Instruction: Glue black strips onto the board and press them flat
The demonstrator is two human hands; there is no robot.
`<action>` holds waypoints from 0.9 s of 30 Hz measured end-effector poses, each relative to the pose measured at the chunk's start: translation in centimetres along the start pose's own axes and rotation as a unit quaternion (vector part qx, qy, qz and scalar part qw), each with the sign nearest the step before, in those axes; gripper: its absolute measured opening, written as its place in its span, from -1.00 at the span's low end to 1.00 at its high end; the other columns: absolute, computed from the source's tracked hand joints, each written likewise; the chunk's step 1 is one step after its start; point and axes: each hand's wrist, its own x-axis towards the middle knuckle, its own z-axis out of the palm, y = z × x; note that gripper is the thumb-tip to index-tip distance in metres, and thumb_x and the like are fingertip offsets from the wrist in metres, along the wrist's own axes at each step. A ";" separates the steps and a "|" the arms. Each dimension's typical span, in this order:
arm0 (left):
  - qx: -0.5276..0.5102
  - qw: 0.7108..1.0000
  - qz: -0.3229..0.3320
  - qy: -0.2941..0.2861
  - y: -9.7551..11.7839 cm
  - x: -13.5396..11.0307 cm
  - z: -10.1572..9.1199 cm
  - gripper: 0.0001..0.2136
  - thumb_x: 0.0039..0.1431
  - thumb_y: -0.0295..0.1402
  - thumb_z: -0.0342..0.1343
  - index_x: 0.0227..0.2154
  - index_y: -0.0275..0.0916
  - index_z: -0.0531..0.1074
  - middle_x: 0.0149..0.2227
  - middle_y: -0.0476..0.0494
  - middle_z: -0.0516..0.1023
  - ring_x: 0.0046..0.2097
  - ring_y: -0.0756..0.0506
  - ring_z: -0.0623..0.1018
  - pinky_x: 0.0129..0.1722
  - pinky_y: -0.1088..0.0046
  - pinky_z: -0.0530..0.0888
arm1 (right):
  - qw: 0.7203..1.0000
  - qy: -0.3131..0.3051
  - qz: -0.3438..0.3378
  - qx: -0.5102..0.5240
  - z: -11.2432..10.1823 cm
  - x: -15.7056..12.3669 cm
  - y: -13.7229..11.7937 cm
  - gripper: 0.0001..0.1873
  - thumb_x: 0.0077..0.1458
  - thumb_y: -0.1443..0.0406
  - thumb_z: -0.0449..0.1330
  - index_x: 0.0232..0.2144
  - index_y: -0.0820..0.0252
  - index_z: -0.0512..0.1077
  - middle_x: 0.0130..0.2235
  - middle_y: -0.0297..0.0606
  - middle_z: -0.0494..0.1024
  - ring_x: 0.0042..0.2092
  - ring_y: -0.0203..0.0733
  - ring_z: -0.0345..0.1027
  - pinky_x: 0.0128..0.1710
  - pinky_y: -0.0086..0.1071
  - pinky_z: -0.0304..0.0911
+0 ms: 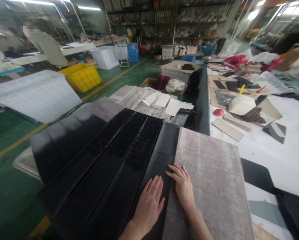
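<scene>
Long black strips of sheet material (109, 160) lie side by side, overlapping, across a grey worn board (209, 180). My left hand (149, 203) lies flat, fingers stretched out, on the rightmost black strip (164, 150). My right hand (183, 186) rests just to its right, fingers spread, its fingertips on that strip's right edge and its palm on the bare grey board. Neither hand holds anything.
A white table (277, 150) at right carries black and tan cut pieces, a red round object (218, 112) and a white block (241, 104). White paper sheets (164, 101) lie beyond the strips. A yellow crate (80, 76) and a white panel (31, 95) stand left, where a person (45, 46) works.
</scene>
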 end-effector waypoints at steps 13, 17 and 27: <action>0.003 1.000 0.001 0.003 -0.1 -0.2 0.2 -0.43 0.28 -0.36 -0.03 0.32 -0.34 0.02 0.37 -0.17 0.03 0.36 -0.21 0.10 0.27 0.14 0.31 | 0.985 0.102 0.048 0.129 -0.7 -0.5 0.4 -0.57 0.28 0.41 -0.10 -0.01 -0.02 0.47 0.08 -0.27 0.52 0.24 -0.13 0.23 0.28 0.15 0.05; -0.003 1.000 -0.002 0.002 -0.1 -0.1 0.2 -0.43 0.27 -0.36 -0.02 0.31 -0.34 0.03 0.38 -0.17 0.03 0.36 -0.21 0.10 0.28 0.13 0.29 | 0.998 0.018 0.015 0.054 -0.6 -1.7 -0.9 -0.54 0.25 0.43 -0.05 0.01 -0.14 0.46 0.14 -0.35 0.47 0.26 -0.10 0.19 0.29 0.17 0.02; -0.026 1.000 -0.006 -0.005 0.1 -0.5 0.0 -0.41 0.26 -0.39 0.00 0.32 -0.33 0.01 0.38 -0.18 0.02 0.37 -0.21 0.08 0.29 0.13 0.27 | 0.999 -0.016 0.013 -0.029 0.6 -2.3 -1.4 -0.42 0.16 0.51 -0.04 0.11 -0.13 0.37 0.20 -0.38 0.40 0.27 -0.10 0.15 0.29 0.11 0.03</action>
